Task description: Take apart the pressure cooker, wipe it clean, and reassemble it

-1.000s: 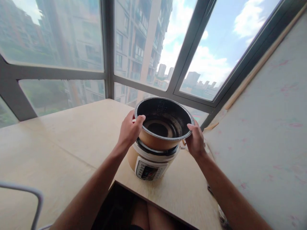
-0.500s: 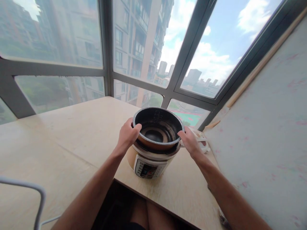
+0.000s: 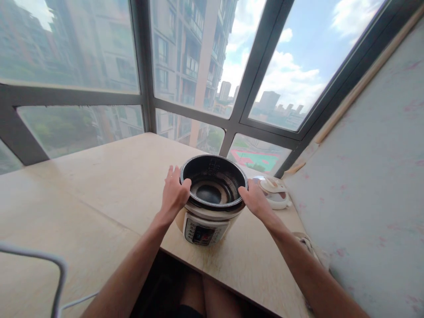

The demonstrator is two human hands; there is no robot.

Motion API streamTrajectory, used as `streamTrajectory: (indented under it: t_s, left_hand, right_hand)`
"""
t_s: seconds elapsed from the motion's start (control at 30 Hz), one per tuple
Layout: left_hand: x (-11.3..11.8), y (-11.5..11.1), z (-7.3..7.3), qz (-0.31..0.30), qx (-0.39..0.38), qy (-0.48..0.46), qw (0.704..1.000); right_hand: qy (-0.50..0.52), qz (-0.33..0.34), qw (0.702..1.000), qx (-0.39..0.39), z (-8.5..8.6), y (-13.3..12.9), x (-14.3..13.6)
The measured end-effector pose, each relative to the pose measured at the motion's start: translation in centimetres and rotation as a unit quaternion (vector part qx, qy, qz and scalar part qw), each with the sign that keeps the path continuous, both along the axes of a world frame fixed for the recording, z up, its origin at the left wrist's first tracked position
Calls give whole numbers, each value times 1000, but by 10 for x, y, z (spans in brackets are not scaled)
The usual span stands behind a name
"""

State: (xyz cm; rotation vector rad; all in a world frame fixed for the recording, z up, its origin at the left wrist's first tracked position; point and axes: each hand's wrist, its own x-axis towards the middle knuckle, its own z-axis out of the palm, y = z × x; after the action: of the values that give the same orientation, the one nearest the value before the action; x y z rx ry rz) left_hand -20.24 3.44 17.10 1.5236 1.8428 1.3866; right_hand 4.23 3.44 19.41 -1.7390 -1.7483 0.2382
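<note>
A dark inner pot (image 3: 212, 194) with a pale rim and level marks inside sits low in the rice cooker (image 3: 207, 227), almost down to the cooker's top edge. My left hand (image 3: 174, 192) holds the left of the rim, thumb over the edge, with some fingers raised outside. On the right, my right hand (image 3: 256, 196) grips the rim with its thumb inside; its other fingers are partly hidden. The cooker stands on the wooden tabletop near the front edge, its button panel facing me. Behind my right hand lies the white cooker lid (image 3: 274, 190).
Windows (image 3: 192, 66) border the pale tabletop (image 3: 99, 185) at the back and left. A flowered wall (image 3: 374, 185) closes off the right. A grey-white bent tube or cord (image 3: 59, 274) crosses the lower left. Some item (image 3: 304, 243) is half hidden behind my right forearm.
The inner pot has gone down into the cooker, and both hands moved down with it. More of the lid shows. Some of my left fingers have lifted off the pot's outer side.
</note>
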Motion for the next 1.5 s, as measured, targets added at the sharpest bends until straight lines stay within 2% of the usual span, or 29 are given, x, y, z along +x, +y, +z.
streamTrajectory:
  t_s: [0.2,0.6,0.7,0.9,1.07,1.33,1.5]
  left_hand:
    - [0,2,-6,-12,16,7,1000]
    - [-3,6,-15,-28,52,-11,998]
    - [-5,6,-19,-19,60,-6,998]
    - [-13,11,-30,-29,102,63,992]
    - [-16,14,-31,-29,123,83,989]
    - [-23,20,-27,-29,111,75,991]
    - [-20,17,-26,-38,100,74,992]
  right_hand:
    - [-17,1,999,30,-15,9,1]
    - [-58,-7,998,37,-18,5,-6]
    - [-49,-14,997,59,-21,5,-7]
    - [-18,-8,996,87,-36,6,-7]
    - [29,-16,994,106,-46,8,-7]
    - [-4,66,991,116,-35,11,9]
    - [-38,76,988,130,-36,9,13]
